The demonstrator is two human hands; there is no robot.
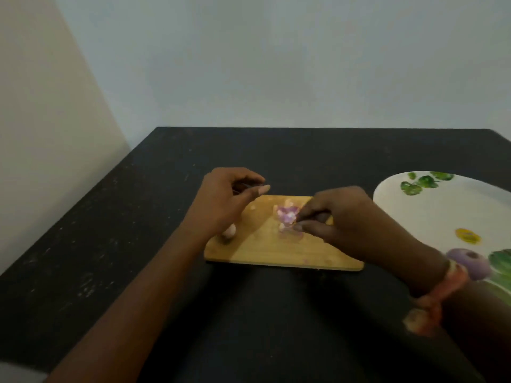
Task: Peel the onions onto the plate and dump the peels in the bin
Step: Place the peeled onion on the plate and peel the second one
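A wooden cutting board [265,250] lies on the black table. A small heap of pink and purple onion peels [287,217] sits on its middle. My right hand [343,219] reaches in from the right, and its thumb and fingertips pinch the heap's right edge. My left hand [226,197] hovers over the board's far left corner with curled fingers and the thumb stretched out. A thin dark streak shows under those fingers, too blurred to identify. A small pale onion [230,231] rests on the board's left edge, partly hidden by my left wrist.
A large white plate [431,214] with painted green leaves and purple and yellow flowers lies at the right, partly out of view. Walls close off the table [110,244] at the back and left. No bin is in view.
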